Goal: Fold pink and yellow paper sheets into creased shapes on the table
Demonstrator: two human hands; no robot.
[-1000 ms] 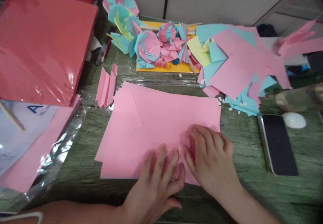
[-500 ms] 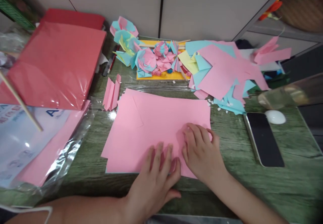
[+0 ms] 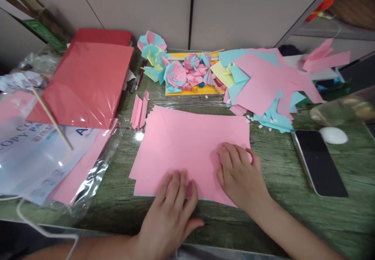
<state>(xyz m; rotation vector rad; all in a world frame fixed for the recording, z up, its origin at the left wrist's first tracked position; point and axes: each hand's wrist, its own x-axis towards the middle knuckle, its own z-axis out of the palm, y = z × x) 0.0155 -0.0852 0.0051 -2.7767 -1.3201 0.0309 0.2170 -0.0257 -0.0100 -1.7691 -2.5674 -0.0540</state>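
A stack of pink paper sheets [image 3: 187,139] lies flat on the table before me, with a thin blue edge showing under its near side. My left hand [image 3: 171,209] rests over the near edge, fingers spread on the top sheet and thumb out to the side. On the right part of the stack lies my right hand [image 3: 240,174], its fingers bent and slightly apart, fingertips against the paper. I see nothing held in either hand. Beside the stack's upper left corner stands a pleated pink paper piece [image 3: 140,110]. Thin wires [image 3: 187,103] lie just behind the stack.
Paper flowers [image 3: 175,74] sit at the back, several on a yellow sheet. Pink and blue scraps [image 3: 258,80] pile up at back right. A phone [image 3: 320,162] and white mouse [image 3: 334,135] lie right. Red paper [image 3: 88,80], a copy-paper packet [image 3: 38,158] and a stick [image 3: 52,119] are left.
The camera view has swung a little left, so everything appears further right. My left hand has slid slightly left along the pink sheet. The right hand stays at nearly the same place on the paper.
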